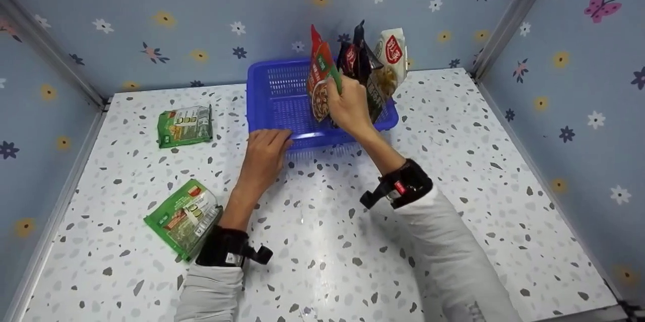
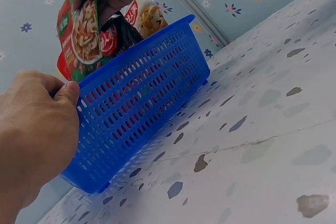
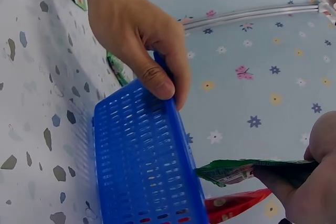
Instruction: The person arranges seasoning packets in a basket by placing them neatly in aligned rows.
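Green-and-red food packet (image 1: 319,87) was what we gripped in our right hand (image 1: 348,105), thumb and fingers pinching it near its upper edge. We had it roughly upright, its lower part within the blue basket (image 1: 256,95); we could not tell whether it touched the bottom. Just beside it, on its left, we saw a red packet (image 1: 315,36). To its right, a black packet (image 1: 348,57) stood in the basket, and beyond that, at the right end, a white packet (image 1: 394,55) with a red label.

Our left hand (image 1: 264,153) clasped the basket's near rim by the left corner, its thumb on the outer side. The basket rested on a speckled table (image 1: 322,221), near the flowered wall (image 1: 282,14). Left of it lay two green packets, the farther one (image 1: 185,126) well apart from our arm, the nearer one (image 1: 186,218) close by our left wrist's black strap (image 1: 221,246). We wore pale grey sleeves (image 1: 453,241).
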Tool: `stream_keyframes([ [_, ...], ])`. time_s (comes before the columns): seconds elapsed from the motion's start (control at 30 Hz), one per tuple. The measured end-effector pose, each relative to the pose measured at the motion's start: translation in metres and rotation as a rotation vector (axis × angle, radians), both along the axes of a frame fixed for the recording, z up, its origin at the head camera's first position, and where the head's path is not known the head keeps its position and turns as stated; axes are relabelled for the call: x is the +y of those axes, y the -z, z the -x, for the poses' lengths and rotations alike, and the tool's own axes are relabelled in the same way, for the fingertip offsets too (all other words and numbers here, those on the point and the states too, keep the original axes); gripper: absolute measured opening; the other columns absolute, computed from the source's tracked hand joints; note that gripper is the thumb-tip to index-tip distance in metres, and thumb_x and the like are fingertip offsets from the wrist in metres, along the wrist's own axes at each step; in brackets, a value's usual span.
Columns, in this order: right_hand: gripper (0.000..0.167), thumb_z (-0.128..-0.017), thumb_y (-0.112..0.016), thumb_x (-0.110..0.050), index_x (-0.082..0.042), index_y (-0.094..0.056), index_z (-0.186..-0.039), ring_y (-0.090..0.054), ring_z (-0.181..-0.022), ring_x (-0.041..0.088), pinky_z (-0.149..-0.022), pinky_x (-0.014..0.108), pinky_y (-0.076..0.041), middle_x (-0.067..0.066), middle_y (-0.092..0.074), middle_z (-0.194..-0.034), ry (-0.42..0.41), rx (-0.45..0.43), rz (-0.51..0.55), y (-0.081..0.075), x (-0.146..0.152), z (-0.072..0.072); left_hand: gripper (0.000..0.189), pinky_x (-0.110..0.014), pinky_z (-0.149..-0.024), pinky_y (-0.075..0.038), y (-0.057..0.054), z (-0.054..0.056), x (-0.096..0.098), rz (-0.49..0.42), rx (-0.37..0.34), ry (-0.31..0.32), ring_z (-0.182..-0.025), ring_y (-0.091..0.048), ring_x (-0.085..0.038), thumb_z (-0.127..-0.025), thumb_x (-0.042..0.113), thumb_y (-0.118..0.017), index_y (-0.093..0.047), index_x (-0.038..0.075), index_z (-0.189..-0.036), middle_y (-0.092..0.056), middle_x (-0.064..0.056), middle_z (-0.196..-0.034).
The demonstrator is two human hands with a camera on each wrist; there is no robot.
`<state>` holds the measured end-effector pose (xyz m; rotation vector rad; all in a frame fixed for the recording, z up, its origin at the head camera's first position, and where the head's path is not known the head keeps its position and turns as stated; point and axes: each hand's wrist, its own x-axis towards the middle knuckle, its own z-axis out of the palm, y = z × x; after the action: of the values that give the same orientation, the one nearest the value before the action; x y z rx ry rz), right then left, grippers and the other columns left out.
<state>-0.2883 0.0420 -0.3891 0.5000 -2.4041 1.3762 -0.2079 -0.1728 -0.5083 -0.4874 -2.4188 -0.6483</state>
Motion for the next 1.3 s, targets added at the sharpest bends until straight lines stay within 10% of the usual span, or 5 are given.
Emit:
stream_keyframes([
  [0.13,0.043,-0.116,-0.049,-0.018,-0.020,-0.046,-0.073,-0.036,-0.051,0.007,-0.051,0.025,-0.027,-0.007,-0.043,-0.061,-0.039,-0.037,-0.071,0.017,-0.007,0.018,0.029,-0.053,-0.109,-0.056,0.001,0.001,0.004,-0.006,0.005,0.009,-0.113,-0.077,-0.038,-0.115,0.020,-0.063,-0.077,0.000,-0.132,-0.082,-0.018,-0.122],
  [0.37,0.039,-0.114,-0.051,-0.012,-0.013,-0.059,-0.076,-0.057,-0.060,0.017,-0.058,0.028,-0.041,-0.001,-0.060,-0.067,-0.022,-0.083,-0.165,0.032,-0.018,0.026,0.027,-0.052,-0.107,-0.056,-0.001,0.002,0.008,-0.011,0.029,0.019,-0.111,-0.078,-0.038,-0.115,0.019,-0.065,-0.077,0.001,-0.130,-0.083,-0.017,-0.120],
  [0.77,0.025,-0.113,-0.052,-0.019,-0.009,-0.068,-0.099,-0.069,-0.074,0.024,-0.074,0.046,-0.061,0.013,-0.079,-0.093,-0.020,-0.125,-0.285,0.102,-0.024,0.088,0.027,-0.051,-0.105,-0.056,0.003,0.002,0.006,-0.003,0.055,0.005,-0.111,-0.078,-0.036,-0.115,0.020,-0.065,-0.078,0.001,-0.129,-0.083,-0.015,-0.119],
  [0.9,0.023,-0.113,-0.055,-0.020,-0.006,-0.073,-0.110,-0.066,-0.076,0.019,-0.073,0.041,-0.057,0.012,-0.080,-0.098,-0.028,-0.186,-0.299,0.099,-0.025,0.086,0.027,-0.051,-0.105,-0.056,0.004,0.002,0.004,-0.008,0.057,0.006,-0.111,-0.078,-0.037,-0.115,0.020,-0.065,-0.078,0.000,-0.128,-0.084,-0.016,-0.119],
  [1.3,0.027,-0.097,-0.066,-0.006,-0.013,-0.054,-0.074,-0.049,-0.052,0.014,-0.047,0.029,-0.035,-0.001,-0.052,-0.062,-0.025,-0.285,-0.313,0.053,-0.021,0.051,0.028,-0.051,-0.106,-0.056,0.002,0.000,-0.001,-0.006,0.030,-0.001,-0.112,-0.078,-0.037,-0.115,0.020,-0.064,-0.077,0.001,-0.130,-0.083,-0.017,-0.121],
])
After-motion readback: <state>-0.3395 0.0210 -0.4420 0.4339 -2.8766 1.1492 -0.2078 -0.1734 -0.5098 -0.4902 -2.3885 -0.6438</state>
